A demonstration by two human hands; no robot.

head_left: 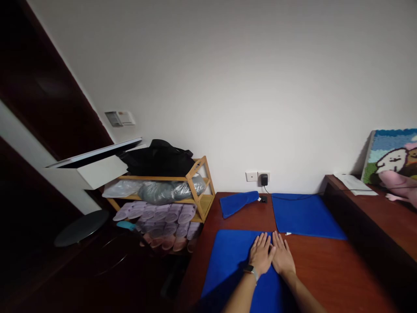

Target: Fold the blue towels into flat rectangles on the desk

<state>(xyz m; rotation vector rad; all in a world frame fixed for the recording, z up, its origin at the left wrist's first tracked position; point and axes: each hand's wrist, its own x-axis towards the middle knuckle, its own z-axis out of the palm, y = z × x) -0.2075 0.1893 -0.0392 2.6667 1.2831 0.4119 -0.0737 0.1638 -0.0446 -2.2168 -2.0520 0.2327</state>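
A blue cloth (228, 256) is spread flat on the reddish-brown wooden table (325, 265). My left hand (261, 256), with a watch (250, 269) on its wrist, lies palm down on the cloth near its right edge, fingers stretched out. Beside it, thumbs close together, my right hand (282, 256) rests flat at that same edge, partly over the bare wood. Neither hand grips anything. Further back on the right lies a second flat blue cloth (302, 215), with a small white tag at its near edge. A folded blue cloth (239, 203) is at the back left.
A black plug adapter (264, 179) sits in the wall socket, its cable running right across the second cloth. Left of the table stands a wooden rack (202, 195) with a black bag (159, 158) and rows of slippers (163, 212). A raised ledge (387, 208) borders the right.
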